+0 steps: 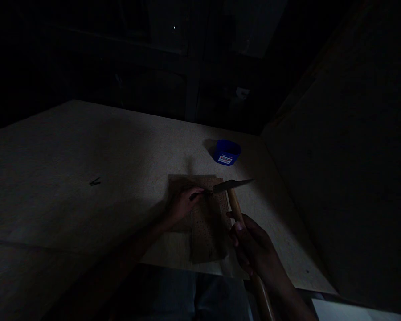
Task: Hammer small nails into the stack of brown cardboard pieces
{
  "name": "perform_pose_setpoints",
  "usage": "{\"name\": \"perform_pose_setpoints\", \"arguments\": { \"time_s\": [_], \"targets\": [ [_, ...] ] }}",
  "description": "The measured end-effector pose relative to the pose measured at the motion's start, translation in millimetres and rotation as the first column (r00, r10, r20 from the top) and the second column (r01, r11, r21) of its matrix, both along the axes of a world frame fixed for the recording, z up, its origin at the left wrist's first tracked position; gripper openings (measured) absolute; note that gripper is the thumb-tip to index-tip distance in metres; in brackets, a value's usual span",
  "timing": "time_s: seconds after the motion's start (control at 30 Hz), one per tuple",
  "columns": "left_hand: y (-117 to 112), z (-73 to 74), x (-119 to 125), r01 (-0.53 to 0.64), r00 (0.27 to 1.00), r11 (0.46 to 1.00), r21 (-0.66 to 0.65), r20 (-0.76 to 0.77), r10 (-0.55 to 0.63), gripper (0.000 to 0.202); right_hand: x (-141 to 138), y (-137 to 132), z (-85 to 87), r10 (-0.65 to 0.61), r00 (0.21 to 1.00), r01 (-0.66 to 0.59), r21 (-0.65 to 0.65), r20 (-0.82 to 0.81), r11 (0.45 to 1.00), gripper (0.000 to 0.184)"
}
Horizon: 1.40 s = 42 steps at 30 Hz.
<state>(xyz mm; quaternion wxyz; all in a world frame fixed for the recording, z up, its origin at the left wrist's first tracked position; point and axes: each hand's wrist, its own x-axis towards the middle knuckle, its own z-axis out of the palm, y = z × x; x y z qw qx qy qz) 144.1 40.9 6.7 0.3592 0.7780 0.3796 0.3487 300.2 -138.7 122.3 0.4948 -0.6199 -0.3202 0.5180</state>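
My right hand [250,245] is wrapped round the wooden handle of a hammer [235,205]. The hammer's dark metal head is raised at the far end of the handle, its face turned toward my left hand. My left hand [183,200] rests on brown, textured boards [207,236] that overlap on the table. Its fingers are closed in a pinch at a small dark thing [207,192], too dim to make out, just left of the hammer head.
A blue plastic tub [227,153] with a white label stands beyond the boards. Thin dark pieces [95,181] lie on the pale table [137,151] at the left. A tall dark panel [347,156] rises along the right side. The room is very dim.
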Motion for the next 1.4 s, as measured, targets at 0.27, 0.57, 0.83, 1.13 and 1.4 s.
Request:
{"name": "perform_pose_setpoints", "arguments": {
  "time_s": [0.27,0.57,0.83,1.13,1.4],
  "targets": [
    [-2,8.2,-1,0.013,1.000,1.000,-0.017,-0.022,-0.013,0.019,15,13,-2.1,0.110,0.951,-0.125,0.035,0.289,0.991,0.051],
    [-2,3.9,-1,0.021,0.999,1.000,-0.016,-0.031,-0.022,0.023,13,36,2.3,0.223,0.854,-0.296,0.086,0.470,0.951,0.048],
    [-3,8.9,-1,-0.017,0.997,0.999,-0.052,-0.082,0.012,0.022,14,35,2.2,0.283,0.844,-0.344,0.054,0.455,0.938,0.048],
    [-1,-1.4,-1,-0.002,1.000,1.000,-0.031,-0.025,0.001,0.027,12,41,-16.8,0.304,0.847,-0.319,-0.041,0.436,0.947,0.045],
    [-1,-7.1,0,-0.012,1.000,0.999,-0.037,-0.027,0.011,0.032,10,35,-21.6,0.258,0.841,-0.302,0.016,0.476,0.953,0.048]
  ]
}}
